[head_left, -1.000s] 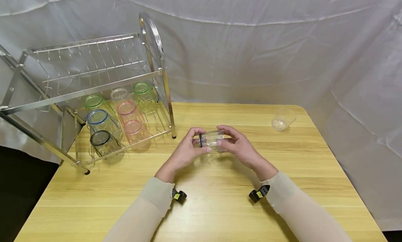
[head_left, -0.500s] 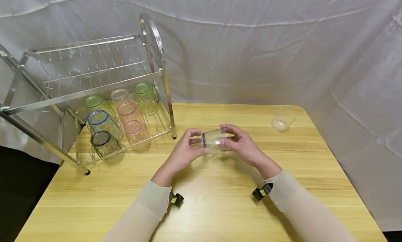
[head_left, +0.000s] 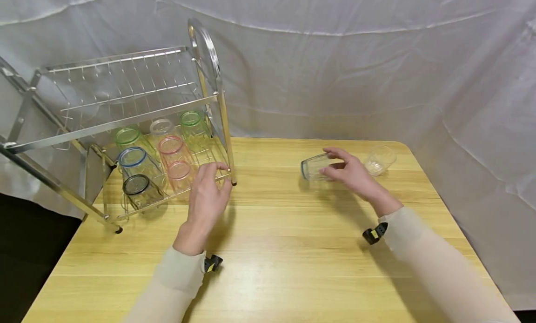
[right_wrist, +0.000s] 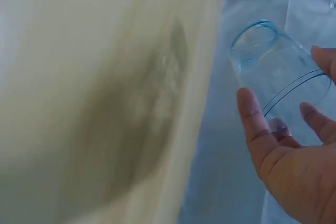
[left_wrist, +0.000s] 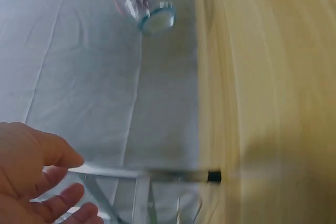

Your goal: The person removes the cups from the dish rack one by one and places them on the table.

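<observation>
My right hand grips a clear drinking glass near its rim end, thumb and fingers on opposite sides. The glass lies nearly sideways above the table, its bluish thick base toward the left. In the right wrist view the glass is see-through, with fingers of the right hand round it. My left hand holds nothing; its fingers are loosely bent beside the rack's front right foot. The left wrist view shows the left hand with fingers apart, and the held glass farther off.
A two-tier metal rack stands at the left. Upside-down glasses fill part of its lower shelf, among them a blue one, a black one and a pink one. Another clear glass stands upright at the back right.
My left hand has left the glass and moved left toward the rack. The right hand has carried the glass to the right and farther back, close to the upright glass.
</observation>
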{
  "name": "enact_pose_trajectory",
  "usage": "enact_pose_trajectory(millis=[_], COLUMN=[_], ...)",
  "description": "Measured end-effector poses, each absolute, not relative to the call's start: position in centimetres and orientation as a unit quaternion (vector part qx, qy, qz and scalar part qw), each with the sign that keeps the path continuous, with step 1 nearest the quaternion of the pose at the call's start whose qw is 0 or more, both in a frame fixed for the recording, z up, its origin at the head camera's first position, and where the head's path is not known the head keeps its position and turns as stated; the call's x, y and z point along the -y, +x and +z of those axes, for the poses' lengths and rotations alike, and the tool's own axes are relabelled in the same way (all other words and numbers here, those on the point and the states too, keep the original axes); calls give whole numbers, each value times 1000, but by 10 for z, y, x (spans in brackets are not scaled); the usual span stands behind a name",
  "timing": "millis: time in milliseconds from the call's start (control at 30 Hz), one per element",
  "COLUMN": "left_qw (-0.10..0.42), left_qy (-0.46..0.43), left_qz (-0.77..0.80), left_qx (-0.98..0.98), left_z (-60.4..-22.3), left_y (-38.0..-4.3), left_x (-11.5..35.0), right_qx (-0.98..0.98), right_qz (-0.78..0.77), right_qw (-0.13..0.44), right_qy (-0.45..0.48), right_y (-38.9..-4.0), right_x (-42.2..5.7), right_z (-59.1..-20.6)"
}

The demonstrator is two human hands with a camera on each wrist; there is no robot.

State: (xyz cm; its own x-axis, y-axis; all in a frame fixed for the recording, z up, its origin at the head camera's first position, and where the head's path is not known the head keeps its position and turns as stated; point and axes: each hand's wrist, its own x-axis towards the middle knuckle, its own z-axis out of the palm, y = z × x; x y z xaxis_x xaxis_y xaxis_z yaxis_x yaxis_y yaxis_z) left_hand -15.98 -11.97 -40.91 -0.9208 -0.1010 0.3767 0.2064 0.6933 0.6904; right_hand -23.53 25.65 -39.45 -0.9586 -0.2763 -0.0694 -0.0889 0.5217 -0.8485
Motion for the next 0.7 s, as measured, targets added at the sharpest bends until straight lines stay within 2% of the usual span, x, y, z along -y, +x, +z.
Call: enact_pose_trajectory(millis=[133, 400, 700], left_qw=[204, 143, 115], left_qy=[-30, -31, -37], left_qz=[-347, -329, -313], left_qx=[915, 933, 942], left_z=[-410, -416, -422], left_y=[-163, -165, -165], left_x=[128, 131, 130], right_qx=[-914, -968, -979], right_qz=[-386, -207, -98], right_qw=[77, 54, 84], right_qy=[-98, -129, -155], right_y=[-248, -274, -297], right_x=[-272, -288, -296], right_z=[-382, -365, -358])
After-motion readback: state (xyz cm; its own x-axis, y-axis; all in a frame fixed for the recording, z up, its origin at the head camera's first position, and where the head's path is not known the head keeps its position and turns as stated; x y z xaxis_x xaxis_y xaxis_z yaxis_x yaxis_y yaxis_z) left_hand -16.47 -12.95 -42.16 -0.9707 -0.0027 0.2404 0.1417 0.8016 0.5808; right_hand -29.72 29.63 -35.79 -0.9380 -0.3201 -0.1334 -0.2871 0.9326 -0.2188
